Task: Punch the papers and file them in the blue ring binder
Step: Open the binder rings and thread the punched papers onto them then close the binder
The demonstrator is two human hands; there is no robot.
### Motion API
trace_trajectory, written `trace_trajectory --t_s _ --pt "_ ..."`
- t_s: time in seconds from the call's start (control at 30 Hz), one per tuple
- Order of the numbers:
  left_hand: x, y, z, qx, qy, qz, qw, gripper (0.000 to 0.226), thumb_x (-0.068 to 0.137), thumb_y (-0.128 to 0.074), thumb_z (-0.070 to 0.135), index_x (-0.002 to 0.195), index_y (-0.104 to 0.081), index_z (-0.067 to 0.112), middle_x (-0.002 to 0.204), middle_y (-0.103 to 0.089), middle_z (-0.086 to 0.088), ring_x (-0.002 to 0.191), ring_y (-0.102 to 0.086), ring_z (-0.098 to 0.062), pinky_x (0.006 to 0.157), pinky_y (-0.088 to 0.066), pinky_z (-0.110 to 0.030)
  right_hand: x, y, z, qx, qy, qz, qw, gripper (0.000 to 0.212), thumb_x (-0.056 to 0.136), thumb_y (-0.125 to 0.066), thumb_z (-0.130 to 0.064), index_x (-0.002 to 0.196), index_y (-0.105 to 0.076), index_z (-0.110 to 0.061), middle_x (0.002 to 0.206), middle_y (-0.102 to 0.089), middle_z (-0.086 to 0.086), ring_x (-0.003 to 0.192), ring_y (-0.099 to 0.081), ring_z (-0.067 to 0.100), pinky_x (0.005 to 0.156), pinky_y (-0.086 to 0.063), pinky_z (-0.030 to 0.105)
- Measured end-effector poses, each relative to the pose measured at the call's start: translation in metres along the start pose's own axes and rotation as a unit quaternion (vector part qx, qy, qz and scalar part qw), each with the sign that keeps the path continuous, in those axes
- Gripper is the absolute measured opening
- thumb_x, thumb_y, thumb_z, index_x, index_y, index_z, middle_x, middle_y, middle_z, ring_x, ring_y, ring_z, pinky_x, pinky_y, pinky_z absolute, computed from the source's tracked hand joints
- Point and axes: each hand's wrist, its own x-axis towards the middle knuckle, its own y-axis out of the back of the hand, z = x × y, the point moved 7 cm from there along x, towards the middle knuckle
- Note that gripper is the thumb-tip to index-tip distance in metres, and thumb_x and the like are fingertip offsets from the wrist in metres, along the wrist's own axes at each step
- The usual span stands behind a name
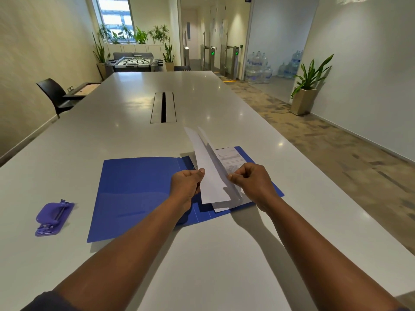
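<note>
Papers, white printed sheets point(211, 173), stand tilted between both hands above the open blue ring binder point(139, 189); another sheet lies flat beneath. Left of the hands sits a purple hole punch point(54, 216). Left hand point(188, 182) and right hand point(251, 178) pinch the sheets' edges, over a long white table point(112, 131).

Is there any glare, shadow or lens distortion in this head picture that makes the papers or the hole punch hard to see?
Head view: small ceiling-light spots glare on the white table; the arms cast soft shadows toward the blue binder; wide-angle bending curves the edges; the raised papers, held by both hands, look slightly motion-blurred; the purple hole punch is clear.
</note>
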Motion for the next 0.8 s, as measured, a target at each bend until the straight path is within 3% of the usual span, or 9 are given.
trace_trajectory --t_s 0.17,0.27,0.4,0.5,0.63,0.8 --pt "-0.001 0.015 0.005 0.026 -0.016 0.025 0.999 0.027 0.09 -0.075 0.033 0.081 -0.069 0.008 0.086 -0.072 -0.018 0.072 -0.062 -0.025 0.074 -0.06 -0.042 -0.001 0.002 -0.006 0.001 0.013 0.032 0.999 0.03 0.086 -0.081 -0.027 0.081 -0.066 -0.001 0.079 -0.067 0.009 0.071 -0.062 0.02 0.062 -0.05 0.029" --pt "-0.003 0.027 0.011 0.026 -0.032 0.052 0.998 0.035 0.093 -0.07 0.034 0.072 -0.054 0.011 0.07 -0.057 -0.01 0.063 -0.051 -0.021 0.059 -0.048 -0.034 0.0 0.006 -0.007 0.01 0.013 0.046 0.999 0.029 0.086 -0.08 -0.026 0.079 -0.066 -0.002 0.075 -0.066 0.006 0.068 -0.06 0.018 0.065 -0.054 0.034" --pt "-0.005 0.036 0.016 0.072 -0.064 0.064 0.993 0.028 0.098 -0.061 0.031 0.082 -0.048 0.012 0.074 -0.051 -0.006 0.065 -0.047 -0.018 0.057 -0.041 -0.03 0.002 0.009 -0.007 -0.025 0.023 0.046 0.998 0.016 0.095 -0.07 -0.022 0.082 -0.071 -0.012 0.082 -0.07 0.002 0.076 -0.064 0.019 0.067 -0.054 0.029" --pt "-0.006 0.042 0.02 0.079 -0.072 0.076 0.991 0.014 0.094 -0.064 0.021 0.102 -0.053 0.016 0.084 -0.061 -0.002 0.066 -0.055 -0.015 0.054 -0.045 -0.028 0.003 0.008 -0.009 -0.031 0.018 0.032 0.999 0.016 0.099 -0.063 -0.019 0.087 -0.073 -0.018 0.088 -0.071 -0.004 0.081 -0.064 0.014 0.065 -0.051 0.025" --pt "-0.006 0.05 0.019 0.05 -0.075 0.082 0.993 0.042 0.093 -0.069 0.023 0.126 -0.043 0.025 0.091 -0.071 -0.005 0.075 -0.066 -0.022 0.064 -0.056 -0.037 0.0 0.006 -0.016 -0.018 0.023 0.018 0.999 0.012 0.098 -0.066 -0.021 0.089 -0.075 -0.02 0.087 -0.07 -0.008 0.082 -0.064 0.013 0.065 -0.051 0.027" --pt "-0.01 0.057 0.021 0.04 -0.099 0.094 0.99 0.048 0.092 -0.072 0.026 0.13 -0.043 0.022 0.086 -0.069 -0.002 0.076 -0.064 -0.02 0.065 -0.054 -0.032 -0.007 0.003 -0.025 -0.014 0.038 -0.011 0.999 0.011 0.091 -0.074 -0.02 0.088 -0.078 -0.01 0.091 -0.075 -0.001 0.082 -0.063 0.01 0.069 -0.05 0.029"
